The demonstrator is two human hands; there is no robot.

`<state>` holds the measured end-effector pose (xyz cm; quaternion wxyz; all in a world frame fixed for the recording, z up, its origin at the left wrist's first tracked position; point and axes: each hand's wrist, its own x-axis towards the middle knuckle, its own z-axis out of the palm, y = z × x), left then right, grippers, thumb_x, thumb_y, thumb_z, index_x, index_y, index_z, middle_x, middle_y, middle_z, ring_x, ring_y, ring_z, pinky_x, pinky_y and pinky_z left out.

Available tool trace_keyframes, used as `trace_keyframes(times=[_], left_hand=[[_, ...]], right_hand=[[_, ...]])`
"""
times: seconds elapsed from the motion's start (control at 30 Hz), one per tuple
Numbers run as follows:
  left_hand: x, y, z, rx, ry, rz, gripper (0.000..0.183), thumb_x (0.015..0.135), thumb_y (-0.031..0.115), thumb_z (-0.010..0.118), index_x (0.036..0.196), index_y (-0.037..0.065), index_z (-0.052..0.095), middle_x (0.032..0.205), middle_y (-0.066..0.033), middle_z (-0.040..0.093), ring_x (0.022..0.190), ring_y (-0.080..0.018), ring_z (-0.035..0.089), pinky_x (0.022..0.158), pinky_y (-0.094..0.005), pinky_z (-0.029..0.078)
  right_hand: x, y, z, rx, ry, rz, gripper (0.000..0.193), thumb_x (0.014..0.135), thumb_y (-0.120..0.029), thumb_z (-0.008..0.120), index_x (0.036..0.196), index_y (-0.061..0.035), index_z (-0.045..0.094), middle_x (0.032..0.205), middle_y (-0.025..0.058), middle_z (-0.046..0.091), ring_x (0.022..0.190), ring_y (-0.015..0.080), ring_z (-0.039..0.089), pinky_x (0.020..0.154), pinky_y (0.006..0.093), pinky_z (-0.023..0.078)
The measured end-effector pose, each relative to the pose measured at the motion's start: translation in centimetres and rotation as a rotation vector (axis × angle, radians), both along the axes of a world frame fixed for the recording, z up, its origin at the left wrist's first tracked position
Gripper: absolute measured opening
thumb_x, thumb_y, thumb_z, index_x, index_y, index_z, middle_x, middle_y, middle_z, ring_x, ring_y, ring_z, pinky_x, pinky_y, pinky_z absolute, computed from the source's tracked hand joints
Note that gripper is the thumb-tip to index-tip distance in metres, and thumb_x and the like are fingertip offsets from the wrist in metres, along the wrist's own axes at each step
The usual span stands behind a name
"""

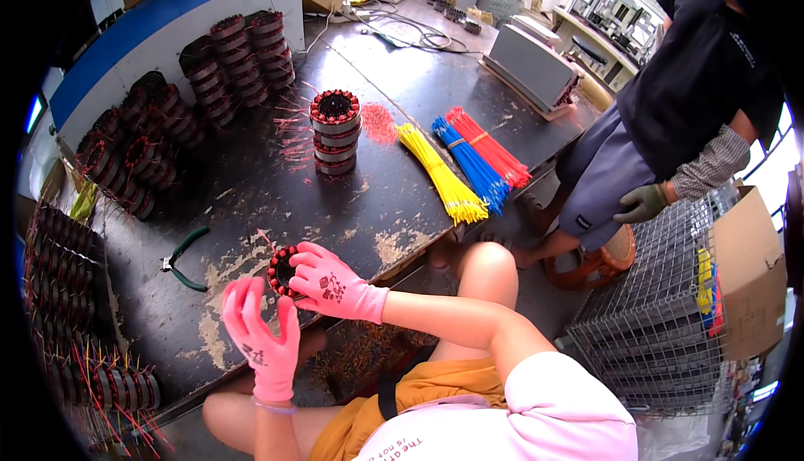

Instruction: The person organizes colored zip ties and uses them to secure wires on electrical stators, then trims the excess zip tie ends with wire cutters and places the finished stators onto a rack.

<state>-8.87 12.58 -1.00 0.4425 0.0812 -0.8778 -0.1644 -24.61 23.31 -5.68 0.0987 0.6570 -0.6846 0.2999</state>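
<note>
Both my hands wear pink gloves. My right hand [335, 283] grips a small motor stator [275, 272], a ring with red windings, at the near edge of the worktable. The fingers cover its right side. Just below and left of the ring, my left hand [264, 339] is raised, thumb apart from the fingers, with nothing visible in it. A thin reddish wire end sticks up from the stator. Green-handled cutters [192, 240] lie on the table to the left. Farther back stands a stack of similar stators [336, 141].
Yellow [440, 175], blue [471, 164] and red wire bundles [487, 144] lie on the dark worktable [251, 185], near red clippings [379, 123]. More stator stacks [213, 76] line the left side. At right, a person [662, 118] stands beside a stool [599, 262] and wire cage [645, 302].
</note>
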Motion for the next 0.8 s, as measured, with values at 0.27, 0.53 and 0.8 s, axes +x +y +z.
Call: trace_keyframes(times=[0.27, 0.53, 0.8], left_hand=[[-2.6, -0.7, -3.0, -0.083, -0.398, 0.030, 0.050, 0.090, 0.027, 0.074, 0.132, 0.003, 0.059, 0.126, -0.0174, 0.060, 0.115, -0.0387, 0.058, 0.106, -0.0498, 0.044], [-3.9, -0.2, -3.4, -0.174, -0.472, 0.043, 0.046, 0.087, 0.022, 0.075, 0.127, 0.005, 0.062, 0.122, -0.0117, 0.063, 0.120, -0.0365, 0.057, 0.112, -0.0478, 0.041], [-2.2, -0.8, -1.9, -0.061, -0.508, -0.082, 0.050, 0.084, 0.017, 0.078, 0.129, 0.007, 0.062, 0.127, -0.0132, 0.063, 0.126, -0.0399, 0.054, 0.113, -0.0489, 0.040]], right_hand=[[-5.2, 8.2, 5.2, -0.030, -0.123, -0.459, 0.039, 0.081, -0.019, 0.078, 0.116, -0.0090, 0.066, 0.121, 0.0135, 0.068, 0.112, 0.0366, 0.063, 0.098, 0.0442, 0.052], [-12.9, 20.8, 5.4, 0.495, -0.340, -1.168, 0.038, 0.089, -0.045, 0.074, 0.102, -0.0096, 0.069, 0.101, 0.0120, 0.073, 0.097, 0.0297, 0.071, 0.083, 0.0416, 0.054], [-13.4, 20.9, 6.2, 0.478, -0.347, -1.250, 0.023, 0.094, -0.034, 0.068, 0.101, -0.0117, 0.070, 0.100, 0.0123, 0.075, 0.099, 0.0308, 0.072, 0.086, 0.0426, 0.054]])
